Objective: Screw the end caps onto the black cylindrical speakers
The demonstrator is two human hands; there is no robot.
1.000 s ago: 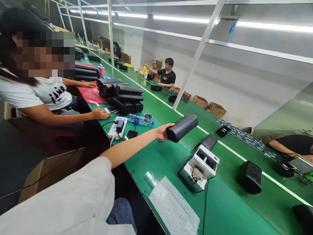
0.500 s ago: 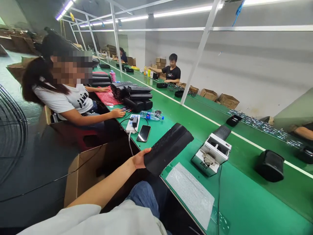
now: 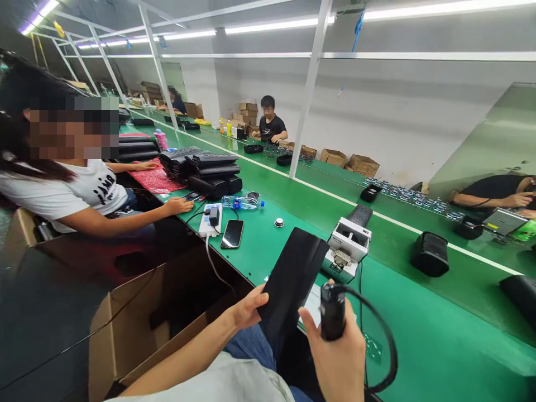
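Note:
My left hand (image 3: 250,308) grips the lower left edge of a dark, slightly curved rectangular panel (image 3: 295,273), its thumb lying on the near face. The panel is tilted up over the table's front edge. On its right, my right hand (image 3: 338,354) is wrapped round a black cylindrical corded tool (image 3: 333,312). A thick black cable leaves the tool's top and loops down to the right. The tool's working end is hidden, so its kind cannot be told. Tool and panel appear apart. Behind them stands a white box-shaped device (image 3: 349,237) with a metal mechanism in front.
A phone (image 3: 231,233), power strip (image 3: 209,223), plastic bottle (image 3: 243,202) and small round part (image 3: 278,222) lie on the green table (image 3: 439,335). A co-worker sits left by stacked black panels (image 3: 213,170). An open carton (image 3: 138,324) stands below. Black housings (image 3: 430,254) stand right.
My right hand has come into view with the corded tool. The panel has been turned steeper and moved slightly right. The view has swung right, and a small round part now shows on the table.

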